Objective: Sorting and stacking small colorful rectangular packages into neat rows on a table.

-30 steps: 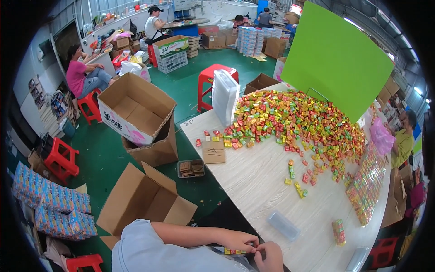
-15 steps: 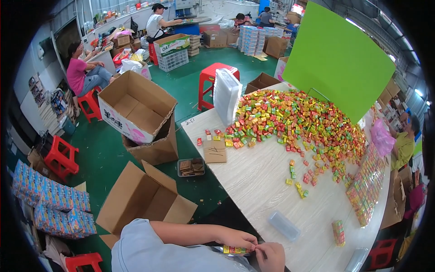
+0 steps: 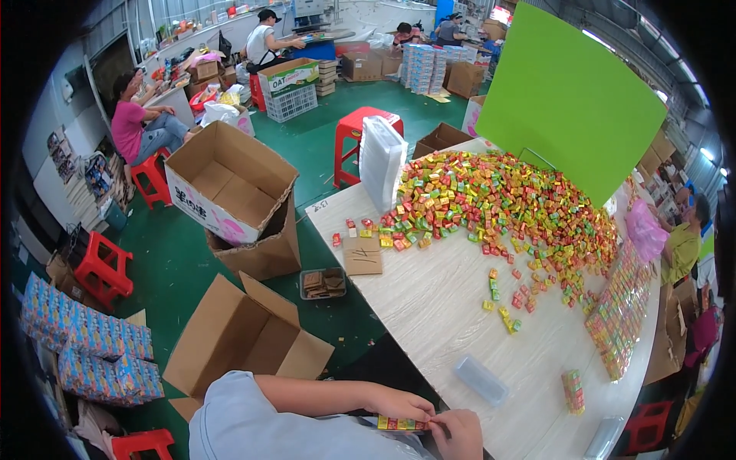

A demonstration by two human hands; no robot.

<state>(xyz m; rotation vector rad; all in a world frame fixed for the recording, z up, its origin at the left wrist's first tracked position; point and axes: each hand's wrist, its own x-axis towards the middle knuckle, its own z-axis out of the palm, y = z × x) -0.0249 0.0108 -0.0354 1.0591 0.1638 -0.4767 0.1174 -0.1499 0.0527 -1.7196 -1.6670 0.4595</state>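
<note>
Candy strip, a short row of small red, yellow and green wrapped cubes (image 3: 402, 423), lies low in the head view, just off the near edge of the pale wood-grain table (image 3: 429, 307). Left hand (image 3: 399, 404) sits over the strip's left end, fingers curled closed on it from above. Right hand (image 3: 458, 434) meets the strip's right end, fingers (image 3: 438, 418) pinched shut on that tip. Strip spans the gap between both hands, roughly level; how far it runs under either palm cannot be told.

On the table well beyond the hands: clear empty plastic tray (image 3: 481, 379), nearest to the right hand. Farther right, a small upright stack of wrapped cubes (image 3: 573, 391). Large heap of loose multicoloured wrapped candies (image 3: 506, 199) covers the far half of the table, with scattered pieces trailing toward the middle. Bright green board (image 3: 571, 100) stands behind the heap. Open brown cardboard box (image 3: 238, 345) rests on the green floor to the left.
</note>
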